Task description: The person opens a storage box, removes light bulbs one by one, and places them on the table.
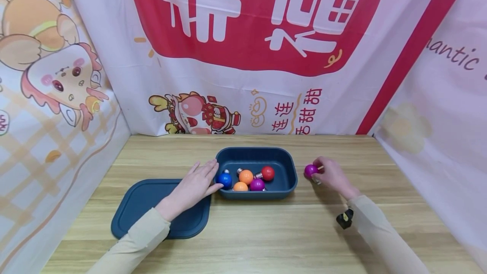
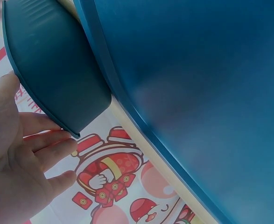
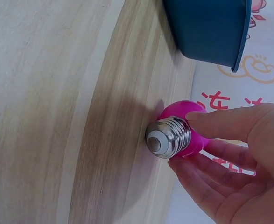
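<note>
A purple light bulb (image 1: 310,170) is pinched between the thumb and fingers of my right hand (image 1: 332,177), to the right of the box. Its silver screw base faces the camera in the right wrist view, where the bulb (image 3: 193,145) looks pink. My left hand (image 1: 195,184) rests with straight fingers against the left rim of a dark blue box (image 1: 285,168). Inside the box lie a blue bulb (image 1: 225,179), two orange bulbs (image 1: 246,176), a red bulb (image 1: 268,173) and another purple bulb (image 1: 257,184).
A dark blue lid (image 1: 140,198) lies flat on the wooden table (image 1: 266,236), left of the box and partly under the left forearm. Printed cloth (image 1: 251,62) hangs behind and at both sides of the table. A black object (image 1: 344,219) sits at the right wrist.
</note>
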`<state>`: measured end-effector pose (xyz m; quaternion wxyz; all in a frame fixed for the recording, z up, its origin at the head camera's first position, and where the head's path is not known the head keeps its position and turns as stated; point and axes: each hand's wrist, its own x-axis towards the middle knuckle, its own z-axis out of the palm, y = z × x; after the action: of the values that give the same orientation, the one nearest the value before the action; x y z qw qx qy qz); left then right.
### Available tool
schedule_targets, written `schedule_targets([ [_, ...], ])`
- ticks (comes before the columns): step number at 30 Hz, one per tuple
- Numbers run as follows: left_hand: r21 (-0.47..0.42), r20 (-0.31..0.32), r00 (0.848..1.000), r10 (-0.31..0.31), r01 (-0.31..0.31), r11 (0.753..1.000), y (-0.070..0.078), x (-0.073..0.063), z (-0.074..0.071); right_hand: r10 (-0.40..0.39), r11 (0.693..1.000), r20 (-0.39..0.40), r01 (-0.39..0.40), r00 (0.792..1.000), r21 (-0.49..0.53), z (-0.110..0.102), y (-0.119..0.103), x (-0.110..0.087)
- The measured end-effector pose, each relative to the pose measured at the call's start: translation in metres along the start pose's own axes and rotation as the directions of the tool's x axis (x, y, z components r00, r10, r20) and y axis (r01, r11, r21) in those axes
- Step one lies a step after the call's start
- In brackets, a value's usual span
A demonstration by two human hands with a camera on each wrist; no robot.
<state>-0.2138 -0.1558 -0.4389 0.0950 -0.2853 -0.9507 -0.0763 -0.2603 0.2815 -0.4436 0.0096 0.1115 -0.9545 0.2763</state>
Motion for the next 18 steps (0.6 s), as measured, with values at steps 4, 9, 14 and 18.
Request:
schedule_targets([
  [4, 0.004, 0.002, 1.000, 0.002, -0.002, 1.000, -0.0002, 0.0001, 0.0000, 0.009, 1.000, 0.002, -0.009, 1.000, -0.005, -0.0004, 0.0014, -0.0004],
  [9, 0.005, 0.002, 1.000, 0.003, -0.003, 1.000, -0.0001, -0.0002, -0.0002, 0.007, 1.000, -0.003, -0.007, 1.000, -0.003, -0.0008, 0.0004, -0.0009],
  [14, 0.005, -0.002, 1.000, 0.006, -0.006, 1.000, 0.0002, 0.0003, -0.0002, 0.006, 1.000, -0.011, -0.006, 1.000, -0.004, -0.0009, -0.0002, -0.0016],
  [18, 0.010, -0.002, 1.000, 0.005, -0.005, 1.000, 0.0001, -0.0001, -0.0002, 0.015, 1.000, -0.004, -0.015, 1.000, -0.007, -0.0014, -0.0002, -0.0018],
])
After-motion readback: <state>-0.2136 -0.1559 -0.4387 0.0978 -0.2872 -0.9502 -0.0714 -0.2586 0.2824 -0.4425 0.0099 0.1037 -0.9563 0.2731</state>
